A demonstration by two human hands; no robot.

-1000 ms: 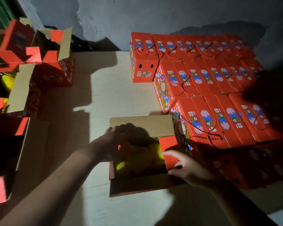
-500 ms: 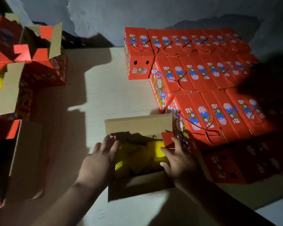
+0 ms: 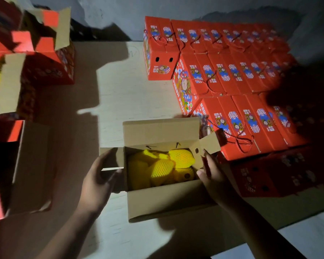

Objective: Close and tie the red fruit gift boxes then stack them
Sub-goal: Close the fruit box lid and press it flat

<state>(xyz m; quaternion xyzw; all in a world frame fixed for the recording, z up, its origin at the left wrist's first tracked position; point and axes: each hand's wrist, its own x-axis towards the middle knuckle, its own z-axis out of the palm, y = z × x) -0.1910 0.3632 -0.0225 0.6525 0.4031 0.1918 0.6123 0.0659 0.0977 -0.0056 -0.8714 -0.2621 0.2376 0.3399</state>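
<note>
The open box (image 3: 163, 200) sits in front of me on the pale table (image 3: 120, 94), its four flaps spread and showing plain brown corrugated card on the inside. Down in it lie fruits in yellow foam netting (image 3: 163, 165), the mesh finely dimpled and rounded over each one. My left hand (image 3: 97, 182) curls round the short left flap (image 3: 111, 158), thumb on the near edge and fingers under the far one. My right hand (image 3: 211, 174) pinches the short right flap (image 3: 207, 144), a small tab with a punched hole, tilted up and outward. The long far flap (image 3: 161, 131) stands tilted away from me; the near one hangs toward me. Just beside the box on my right, closed red boxes (image 3: 238, 116) lie in tight rows, glossy printed card with twisted red cord handles (image 3: 239, 143) looped on top. On my left stand more unclosed boxes (image 3: 36, 53), flaps raised, partly blurred and in shadow
</note>
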